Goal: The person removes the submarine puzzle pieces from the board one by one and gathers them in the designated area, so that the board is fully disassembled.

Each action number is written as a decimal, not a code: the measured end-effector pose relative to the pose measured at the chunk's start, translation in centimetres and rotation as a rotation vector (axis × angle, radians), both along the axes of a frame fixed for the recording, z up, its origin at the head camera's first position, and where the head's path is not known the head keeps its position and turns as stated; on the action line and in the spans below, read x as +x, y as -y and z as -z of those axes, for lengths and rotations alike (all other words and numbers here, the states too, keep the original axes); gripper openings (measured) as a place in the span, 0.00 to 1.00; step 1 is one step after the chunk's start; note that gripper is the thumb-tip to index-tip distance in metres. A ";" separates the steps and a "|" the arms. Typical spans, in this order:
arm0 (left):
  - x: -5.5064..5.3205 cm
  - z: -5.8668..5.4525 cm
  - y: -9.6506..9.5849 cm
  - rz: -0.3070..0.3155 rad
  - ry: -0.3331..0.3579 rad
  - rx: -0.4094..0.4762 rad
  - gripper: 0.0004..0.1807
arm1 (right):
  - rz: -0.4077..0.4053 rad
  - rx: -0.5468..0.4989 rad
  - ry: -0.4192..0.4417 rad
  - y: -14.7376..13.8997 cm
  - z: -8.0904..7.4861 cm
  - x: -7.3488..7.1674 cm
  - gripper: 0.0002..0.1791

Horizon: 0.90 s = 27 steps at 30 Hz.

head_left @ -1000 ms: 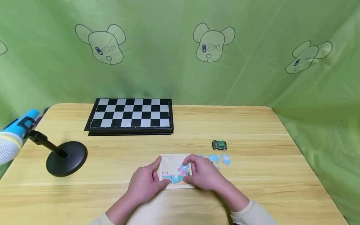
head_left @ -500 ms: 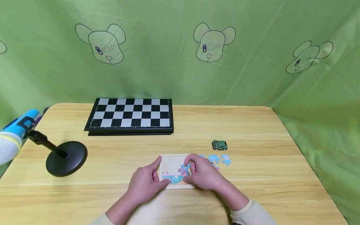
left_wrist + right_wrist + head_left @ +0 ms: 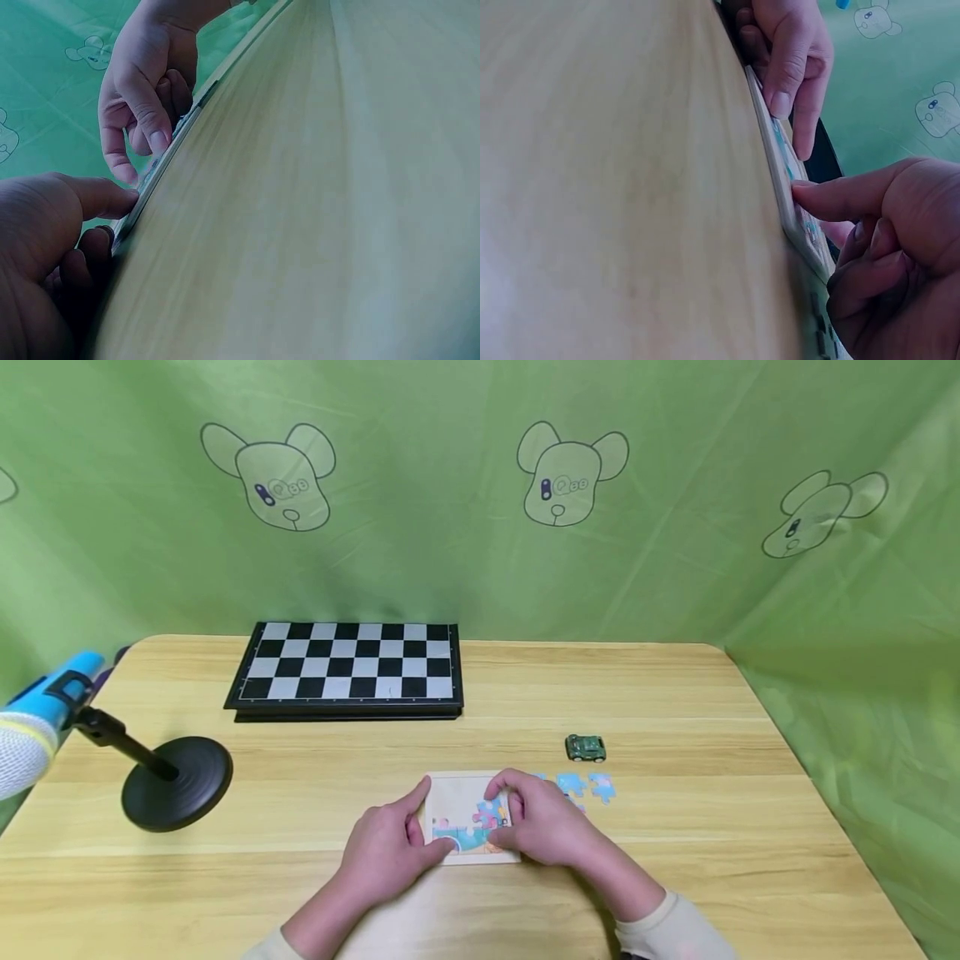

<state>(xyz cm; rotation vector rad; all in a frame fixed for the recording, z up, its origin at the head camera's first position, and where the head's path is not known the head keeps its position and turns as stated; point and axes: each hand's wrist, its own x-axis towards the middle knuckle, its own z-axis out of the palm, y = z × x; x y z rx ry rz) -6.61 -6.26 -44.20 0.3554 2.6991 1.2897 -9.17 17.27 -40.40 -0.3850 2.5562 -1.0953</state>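
Note:
A small pale jigsaw tray [image 3: 453,787] lies on the table before the person, with fitted pieces along its near side. The left hand [image 3: 390,852] holds the tray's left side, thumb on the near left corner and index finger along the edge. From the right, the right hand [image 3: 551,822] reaches over the tray, thumb and index finger curved about a pink-and-blue puzzle piece [image 3: 489,814] that sits slightly askew. In the left wrist view the tray [image 3: 161,169] shows nearly edge-on between the hands; in the right wrist view, the right thumb [image 3: 810,193] is at its rim.
Several loose blue puzzle pieces [image 3: 602,787] lie right of the tray, partly behind the right hand. A green toy car [image 3: 585,747] stands beyond them. A folded chessboard [image 3: 348,664] is at the back, and a blue microphone on a black stand [image 3: 177,783] is at the left.
The puzzle piece under the right fingers shifts and turns slightly within the tray, as the right index finger moves a little. The left hand and tray stay in place.

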 end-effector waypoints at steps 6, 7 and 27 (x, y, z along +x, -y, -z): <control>0.0 0.0 0.0 -0.004 -0.007 0.002 0.46 | 0.006 0.041 0.007 -0.4 -0.4 -0.2 0.19; 0.0 0.0 0.0 -0.004 -0.006 0.005 0.46 | 0.000 0.044 0.013 -0.4 -0.3 -0.2 0.18; 0.0 0.0 0.0 -0.003 -0.014 -0.013 0.46 | 0.012 -0.077 -0.056 -4.0 -1.2 1.3 0.18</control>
